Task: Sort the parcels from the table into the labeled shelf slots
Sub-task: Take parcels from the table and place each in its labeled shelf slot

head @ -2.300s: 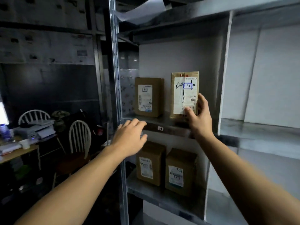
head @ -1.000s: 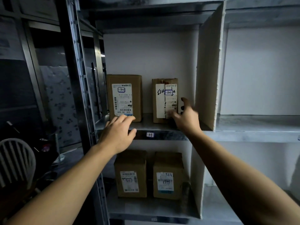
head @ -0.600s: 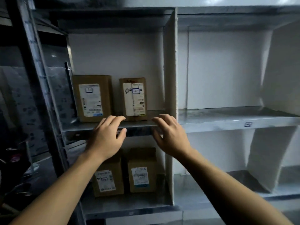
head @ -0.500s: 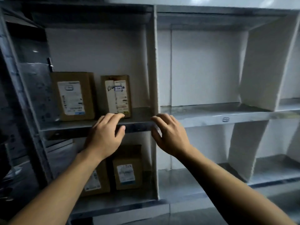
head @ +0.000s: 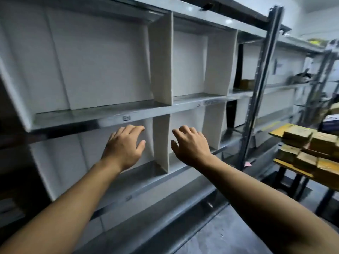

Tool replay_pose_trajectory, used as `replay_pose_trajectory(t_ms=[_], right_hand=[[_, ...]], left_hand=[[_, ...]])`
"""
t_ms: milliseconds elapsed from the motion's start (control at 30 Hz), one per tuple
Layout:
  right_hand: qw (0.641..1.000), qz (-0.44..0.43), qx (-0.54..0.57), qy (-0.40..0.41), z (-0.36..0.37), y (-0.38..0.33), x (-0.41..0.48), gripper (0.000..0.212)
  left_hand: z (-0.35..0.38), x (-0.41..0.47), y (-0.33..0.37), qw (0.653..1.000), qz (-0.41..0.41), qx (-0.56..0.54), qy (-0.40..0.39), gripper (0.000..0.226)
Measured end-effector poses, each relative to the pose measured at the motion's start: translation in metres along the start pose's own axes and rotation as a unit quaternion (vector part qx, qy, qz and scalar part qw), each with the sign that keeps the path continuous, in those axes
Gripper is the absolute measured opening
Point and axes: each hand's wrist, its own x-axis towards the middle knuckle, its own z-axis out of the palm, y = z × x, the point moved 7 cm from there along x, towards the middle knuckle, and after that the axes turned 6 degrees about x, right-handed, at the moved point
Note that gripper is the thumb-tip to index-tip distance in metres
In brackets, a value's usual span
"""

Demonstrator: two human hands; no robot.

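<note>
The left grip (head: pixel 124 145) is hovering wide and empty before the shelf (head: pixel 102 117), and the right grip (head: pixel 190 145), at its 3 o'clock, is also holding nothing. The parcels (head: pixel 300 133) are lying piled on the surface (head: pixel 275 131) at far 3 o'clock. They are probably stiff, light cardboard, best taken by opposite sides.

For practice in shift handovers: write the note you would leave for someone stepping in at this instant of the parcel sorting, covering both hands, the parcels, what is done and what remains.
Left hand: open, holds nothing, raised before the shelf.
Right hand: open, empty too, beside it.
Parcels: a pile lies on the yellow table to the right.
Done: what looks like one brown parcel sits in a far upper slot.
Left: sort the pile into the slots by slot label.
</note>
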Motion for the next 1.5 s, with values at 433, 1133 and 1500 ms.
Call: replay_pose_trajectory(t_ms=[433,1133,1500], right_hand=[[0.972,0.185,-0.126,-0.076,-0.042,0.266,-0.137,0.038],[0.87,0.433,-0.162,-0.169,-0.025,0.622,-0.223,0.043],[0.834,0.492,-0.186,-0.165,-0.026,0.808,-0.354,0.028]], left_hand=[[0.161,0.084,0.281,0.975,0.179,-0.083,-0.1,0.044],[0.396,0.243,0.619,0.901,0.386,-0.133,-0.15,0.045],[0.481,0.23,0.842,0.845,0.46,-0.18,-0.207,0.043]])
